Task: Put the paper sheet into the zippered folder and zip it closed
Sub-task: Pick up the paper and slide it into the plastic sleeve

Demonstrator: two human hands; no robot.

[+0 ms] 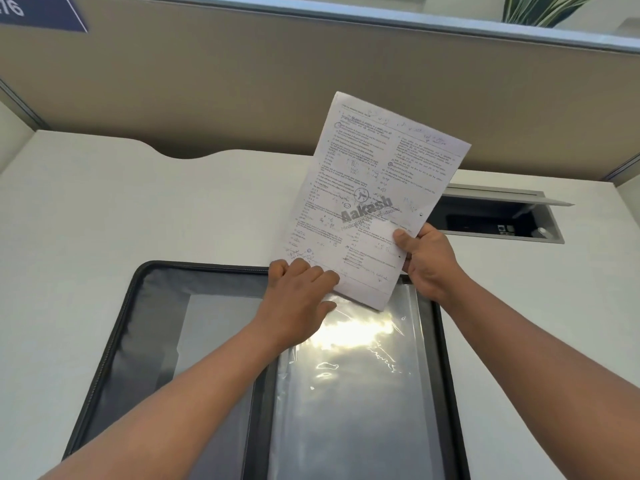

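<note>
A printed paper sheet [374, 188] with a grey watermark is held tilted above the far edge of the black zippered folder [114, 341], which lies open flat on the white desk. My right hand [427, 261] pinches the sheet's lower right edge. At the sheet's lower left corner, my left hand [298, 292] has its fingers curled over the top of the clear plastic sleeve [349, 393] on the folder's right half. The sheet's bottom corner meets the sleeve's top edge; whether it is inside I cannot tell.
A white desk [104, 209] carries the folder. An open cable hatch [498, 216] sits in the desk at the right, behind the sheet. A beige partition wall [242, 91] closes the far side, with a plant [540, 8] above it.
</note>
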